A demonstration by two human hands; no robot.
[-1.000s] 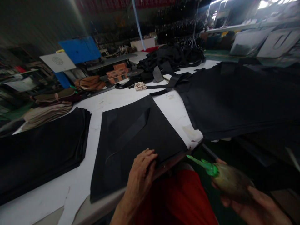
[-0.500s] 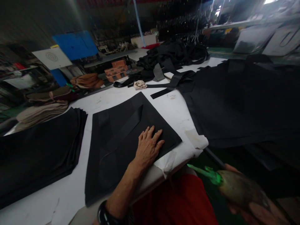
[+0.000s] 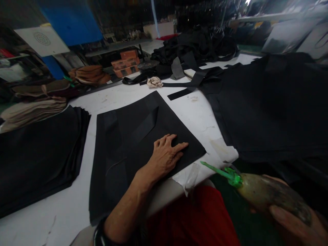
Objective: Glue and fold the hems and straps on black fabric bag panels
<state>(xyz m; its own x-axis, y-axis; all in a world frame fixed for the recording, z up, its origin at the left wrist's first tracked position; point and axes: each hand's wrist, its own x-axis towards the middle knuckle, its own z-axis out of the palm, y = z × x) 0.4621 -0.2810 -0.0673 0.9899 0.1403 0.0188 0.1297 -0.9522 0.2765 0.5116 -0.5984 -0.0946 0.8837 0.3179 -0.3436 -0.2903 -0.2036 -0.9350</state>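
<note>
Evidently, in the head view, the left hand (image 3: 166,155) is pressed palm down on the black sheet (image 3: 138,143), probably to keep it flat and steady. Its fingers are spread and grip nothing. The sheet lies on the white table (image 3: 197,123), squarely before the person, between a black stack (image 3: 38,150) and a black pile (image 3: 269,112), perhaps so that it can be reached from either side.

The right hand (image 3: 294,222) is curled around a bottle (image 3: 271,194), its thumb along the side; the other fingers are mostly hidden, so I cannot tell how they close underneath. The bottle is tilted with its green nozzle (image 3: 220,172) toward the sheet's near right corner, seemingly to keep the tip ready and clear of the cloth.

Against a second ago, the sheet sits farther in: white tabletop and tape (image 3: 192,173) now show along its near right edge, which then reached the table's rim. The left hand, then bunched near that edge, is flatter and more splayed.
</note>
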